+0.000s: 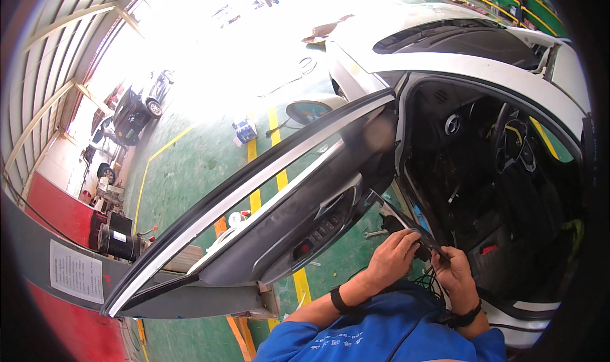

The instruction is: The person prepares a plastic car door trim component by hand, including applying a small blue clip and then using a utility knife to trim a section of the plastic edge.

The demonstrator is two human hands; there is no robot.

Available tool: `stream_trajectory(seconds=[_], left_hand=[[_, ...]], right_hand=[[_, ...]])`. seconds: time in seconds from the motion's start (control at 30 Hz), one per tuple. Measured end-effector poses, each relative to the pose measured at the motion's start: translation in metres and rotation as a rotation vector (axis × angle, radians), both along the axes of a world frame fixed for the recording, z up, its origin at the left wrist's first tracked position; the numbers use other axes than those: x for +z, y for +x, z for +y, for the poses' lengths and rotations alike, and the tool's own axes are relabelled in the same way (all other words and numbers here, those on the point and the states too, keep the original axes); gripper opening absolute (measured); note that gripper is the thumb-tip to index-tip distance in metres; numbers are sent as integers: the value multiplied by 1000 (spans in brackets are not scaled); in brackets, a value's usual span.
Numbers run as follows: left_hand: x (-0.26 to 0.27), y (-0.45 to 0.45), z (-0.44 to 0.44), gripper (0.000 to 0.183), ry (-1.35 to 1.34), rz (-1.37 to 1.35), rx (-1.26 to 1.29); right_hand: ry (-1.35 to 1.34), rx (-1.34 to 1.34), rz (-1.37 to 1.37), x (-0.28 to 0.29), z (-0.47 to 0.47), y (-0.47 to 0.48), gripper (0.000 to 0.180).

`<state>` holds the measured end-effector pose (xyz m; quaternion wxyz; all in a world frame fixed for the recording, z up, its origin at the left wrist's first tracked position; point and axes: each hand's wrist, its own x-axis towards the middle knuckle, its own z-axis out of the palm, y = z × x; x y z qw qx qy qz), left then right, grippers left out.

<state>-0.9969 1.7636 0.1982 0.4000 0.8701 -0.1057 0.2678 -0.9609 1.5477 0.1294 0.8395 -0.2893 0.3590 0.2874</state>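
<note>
My left hand [393, 256] holds the near part of a long dark trim strip [405, 219] with a bright edge, fingers bent over it. My right hand [452, 266] grips the strip's lower end between thumb and fingers. The strip slants up and left towards the open car door's dark inner panel [276, 228], which carries window switches [326, 227]. Whether its far end touches the panel, I cannot tell. Dark cables [424, 281] hang below my hands, against the blue shirt.
The white car's doorway [402, 171] opens on the right, with a steering wheel [510, 138] inside. A wrench [376, 233] lies on the green floor. A blue and white box [245, 131] stands beyond the door. A grey beam [214, 302] runs at lower left.
</note>
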Motion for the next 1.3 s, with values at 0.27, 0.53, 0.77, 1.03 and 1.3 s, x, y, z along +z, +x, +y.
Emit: stream_trajectory(seconds=[0.27,0.53,0.77,1.03,1.3], left_hand=[[-18,3,1,23,-144,134,73],[-29,-3,-3,24,-263,248,110],[-31,-3,1,27,-222,160,95],[-31,-7,5,26,-160,118,59],[-28,-6,8,28,-290,210,65]], right_hand=[[23,-13,-8,2,0,-5,11],[87,-15,-74,-4,1,-16,14],[22,-5,-21,-5,0,-21,14],[97,0,-44,-6,0,-24,14],[85,14,-1,-2,4,-23,16]])
